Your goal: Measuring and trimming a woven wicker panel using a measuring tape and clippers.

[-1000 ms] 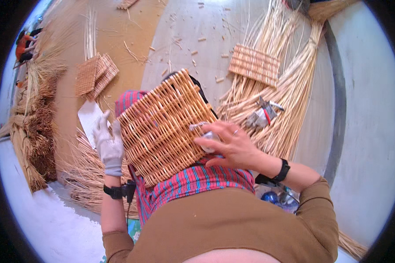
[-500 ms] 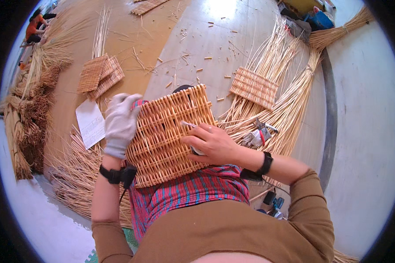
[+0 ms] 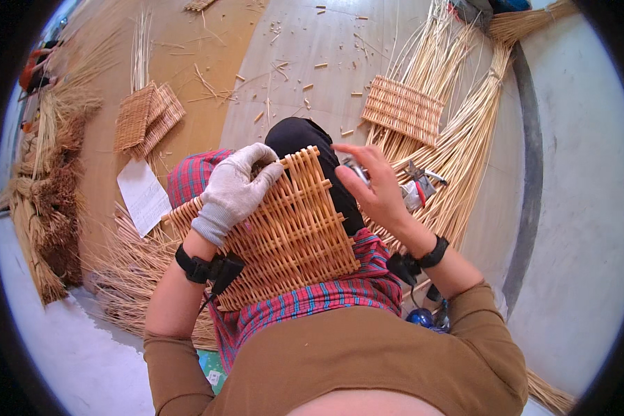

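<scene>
A woven wicker panel [image 3: 291, 236] lies slanted across my lap, its stake ends sticking out along the right side. My left hand [image 3: 239, 184], in a pale work glove, is closed over the panel's upper edge with the thumb on its face. Just off the panel's upper right corner is my bare right hand [image 3: 376, 182], its forefinger and thumb spread. A small silvery tool [image 3: 356, 168] shows in that hand between thumb and fingers; most of it is hidden, so its kind is unclear.
Pliers [image 3: 423, 177] with a red grip lie on wicker rods [image 3: 475, 139] at right, near another woven panel [image 3: 402, 109]. More panels [image 3: 133, 119] and a paper sheet [image 3: 143, 196] lie at left, beside stacked bundles [image 3: 55, 173]. Offcuts litter the floor. Someone [image 3: 35, 69] sits far left.
My right hand has lifted off the panel's face and moved up and right past its edge. My left hand has shifted right along the upper edge, and the panel has turned on my lap.
</scene>
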Demonstrator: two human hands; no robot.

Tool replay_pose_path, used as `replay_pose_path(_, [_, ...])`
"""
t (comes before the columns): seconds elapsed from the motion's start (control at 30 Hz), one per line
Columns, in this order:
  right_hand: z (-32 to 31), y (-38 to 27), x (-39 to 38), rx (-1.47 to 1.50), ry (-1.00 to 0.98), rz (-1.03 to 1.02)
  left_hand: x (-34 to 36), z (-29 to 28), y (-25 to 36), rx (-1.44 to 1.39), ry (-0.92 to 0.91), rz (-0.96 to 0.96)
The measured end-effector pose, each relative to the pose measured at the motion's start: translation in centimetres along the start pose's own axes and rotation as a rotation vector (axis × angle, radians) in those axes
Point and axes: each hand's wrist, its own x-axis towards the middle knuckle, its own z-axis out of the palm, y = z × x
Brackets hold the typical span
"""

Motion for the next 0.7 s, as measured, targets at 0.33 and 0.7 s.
replay_pose_path(0.33, [0.3, 0.0, 0.0, 0.217, -0.143, 0.087, 0.6, 0.8, -0.4, -0.23, -0.095, -0.108])
replay_pose_path(0.7, [-0.4, -0.5, 0.5, 0.11, -0.219, 0.011, 0.3, 0.1, -0.3, -0.106, -0.083, -0.087])
